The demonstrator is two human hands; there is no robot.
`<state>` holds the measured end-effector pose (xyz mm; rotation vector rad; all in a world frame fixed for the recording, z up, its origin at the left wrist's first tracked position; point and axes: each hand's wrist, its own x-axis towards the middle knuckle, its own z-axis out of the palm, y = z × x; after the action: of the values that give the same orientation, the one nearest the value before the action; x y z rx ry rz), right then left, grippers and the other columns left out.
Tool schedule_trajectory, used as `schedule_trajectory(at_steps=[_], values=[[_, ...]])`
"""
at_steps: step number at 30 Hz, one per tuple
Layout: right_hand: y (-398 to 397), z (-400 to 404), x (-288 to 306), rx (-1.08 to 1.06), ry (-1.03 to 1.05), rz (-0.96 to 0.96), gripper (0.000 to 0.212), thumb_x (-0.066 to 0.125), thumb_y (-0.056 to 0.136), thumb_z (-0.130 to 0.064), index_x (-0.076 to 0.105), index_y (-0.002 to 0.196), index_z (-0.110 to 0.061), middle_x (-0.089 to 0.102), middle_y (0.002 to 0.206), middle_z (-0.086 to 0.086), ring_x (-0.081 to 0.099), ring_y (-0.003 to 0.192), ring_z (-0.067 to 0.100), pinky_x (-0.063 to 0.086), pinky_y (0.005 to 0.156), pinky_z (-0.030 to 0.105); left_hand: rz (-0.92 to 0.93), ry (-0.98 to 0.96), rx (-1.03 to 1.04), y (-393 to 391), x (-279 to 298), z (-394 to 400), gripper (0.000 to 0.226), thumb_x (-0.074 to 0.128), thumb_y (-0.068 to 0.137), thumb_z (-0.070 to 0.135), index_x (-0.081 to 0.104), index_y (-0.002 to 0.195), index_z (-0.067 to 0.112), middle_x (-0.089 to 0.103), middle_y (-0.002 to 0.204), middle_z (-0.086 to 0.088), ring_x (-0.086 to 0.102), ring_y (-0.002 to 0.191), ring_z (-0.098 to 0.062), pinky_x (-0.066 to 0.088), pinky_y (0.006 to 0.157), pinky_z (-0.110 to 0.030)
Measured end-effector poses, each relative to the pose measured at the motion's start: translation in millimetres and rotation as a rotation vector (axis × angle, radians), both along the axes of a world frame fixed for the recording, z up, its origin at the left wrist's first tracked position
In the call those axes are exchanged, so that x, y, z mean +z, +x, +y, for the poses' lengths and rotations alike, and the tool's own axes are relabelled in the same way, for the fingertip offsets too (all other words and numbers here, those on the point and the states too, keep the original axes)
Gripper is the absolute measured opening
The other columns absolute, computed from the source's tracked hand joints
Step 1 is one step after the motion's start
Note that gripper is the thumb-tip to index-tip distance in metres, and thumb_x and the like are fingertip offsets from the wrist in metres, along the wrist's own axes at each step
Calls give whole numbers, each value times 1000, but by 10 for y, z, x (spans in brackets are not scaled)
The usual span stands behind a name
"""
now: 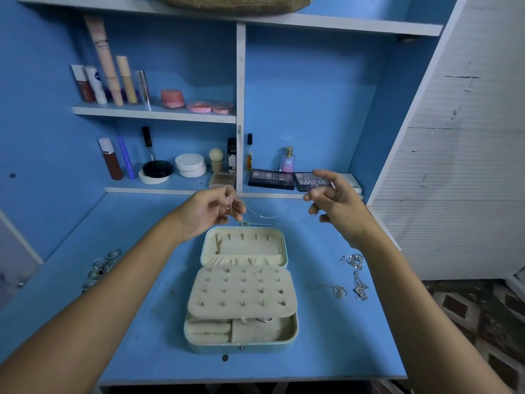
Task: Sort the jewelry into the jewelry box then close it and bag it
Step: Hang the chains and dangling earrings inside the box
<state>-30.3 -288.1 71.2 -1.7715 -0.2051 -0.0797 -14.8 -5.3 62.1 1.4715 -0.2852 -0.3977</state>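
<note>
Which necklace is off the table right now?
The thin silver chain strung between the left hand and right hand; the other necklaces lie on the table.

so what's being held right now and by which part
A thin silver necklace chain, stretched over the open jewelry box. The left hand pinches one end; whether the right hand grips the other end cannot be told.

Chain [260, 214] end at right hand [333, 204] too thin, blurred; grip unclear.

"MATTE" on black eyeshadow palette [312, 182], "SB" on perfume bottle [288, 160]
</note>
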Motion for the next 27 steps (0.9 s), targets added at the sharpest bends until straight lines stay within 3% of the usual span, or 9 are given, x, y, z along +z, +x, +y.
schedule_trajectory(at_steps=[4, 7, 9, 12, 15, 18, 22, 24, 27], values=[[27, 107, 148, 92, -185, -37, 24, 58, 100, -16, 56, 120, -29, 76, 88, -6, 57, 65, 7, 44, 61, 16, -91, 181, -19, -71, -94, -27, 16, 62, 59, 30, 56, 70, 20, 70, 88, -2, 63, 87, -10, 39, 70, -31], [29, 226, 247, 158, -290, -46, 17, 62, 98, -14, 59, 110, -25, 77, 84, -9, 60, 66, 0, 46, 65, 12, -141, 353, -30, -138, -115, -55, 14, 66, 59, 41, 63, 66, 30, 66, 81, 10, 56, 74, 0, 38, 72, -28], [39, 308, 290, 193, -362, -52, 14, 66, 96, -15, 60, 104, -24, 77, 84, -9, 62, 69, -2, 52, 73, 21, -184, 443, -15, -145, -139, -63, 25, 71, 62, 45, 64, 73, 24, 62, 78, 8, 53, 71, -2, 40, 73, -28], [42, 424, 333, 230, -446, -39, 10, 68, 94, -17, 61, 100, -20, 77, 84, -9, 63, 71, -4, 55, 86, 43, -342, 467, 117, -140, -157, -86, 27, 80, 73, 34, 60, 83, 18, 66, 86, 5, 61, 82, -10, 48, 85, -35], [17, 519, 385, 277, -458, -19, 10, 69, 94, -17, 61, 98, -18, 77, 83, -8, 64, 70, -4, 54, 91, 47, -409, 425, 144, -175, -97, -147, 32, 84, 78, 19, 55, 93, 17, 74, 97, 5, 68, 91, -12, 51, 83, -26], [-13, 595, 433, 303, -463, -26, 11, 71, 92, -16, 61, 95, -14, 75, 76, -8, 64, 68, 2, 54, 87, 49, -447, 466, 145, -215, -6, -230, 42, 86, 75, 21, 50, 97, 19, 75, 97, 9, 67, 87, -7, 43, 73, -10], [-11, 645, 450, 298, -488, -43, 15, 75, 88, -17, 61, 89, -12, 73, 71, -6, 62, 65, 5, 56, 79, 45, -460, 481, 214, -249, 53, -280, 37, 84, 77, 21, 51, 93, 22, 76, 84, 11, 58, 64, 5, 38, 71, -25], [1, 645, 448, 291, -490, -46, 17, 77, 87, -16, 60, 86, -14, 70, 67, -7, 60, 62, 5, 54, 72, 36, -456, 479, 251, -267, 64, -276, 32, 83, 79, 21, 54, 91, 23, 76, 81, 9, 53, 56, 7, 37, 68, -28], [17, 624, 436, 266, -527, -42, 19, 79, 85, -19, 60, 84, -16, 69, 70, -2, 60, 63, 8, 51, 66, 31, -449, 501, 302, -277, 75, -234, 26, 82, 80, 23, 59, 92, 22, 76, 79, 10, 59, 64, 5, 41, 70, -25]])
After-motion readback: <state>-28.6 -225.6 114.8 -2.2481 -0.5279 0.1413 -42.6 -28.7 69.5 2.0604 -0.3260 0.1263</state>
